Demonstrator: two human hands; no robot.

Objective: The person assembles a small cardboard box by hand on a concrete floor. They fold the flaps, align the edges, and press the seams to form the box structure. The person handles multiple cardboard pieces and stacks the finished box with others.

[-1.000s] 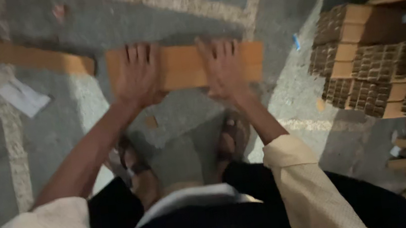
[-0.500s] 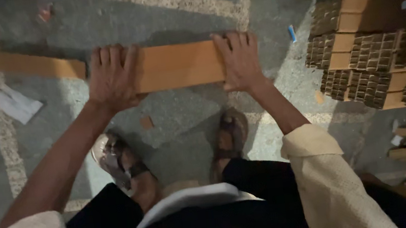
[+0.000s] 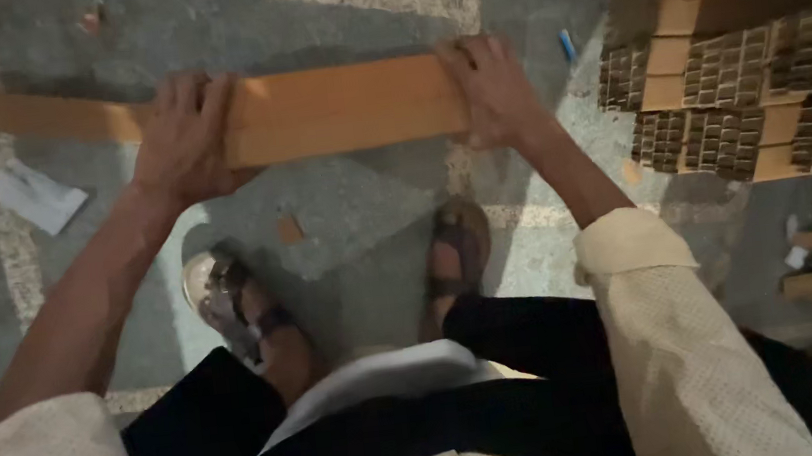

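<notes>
Your left hand (image 3: 184, 141) and right hand (image 3: 492, 88) press flat, fingers spread, on opposite ends of a folded cardboard strip (image 3: 343, 109) lying crosswise on the floor (image 3: 364, 212) before your sandalled feet.

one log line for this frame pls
left hand: flat on cardboard strip, left end | right hand: flat on right end | strip: on floor | stacked cardboard: right
</notes>
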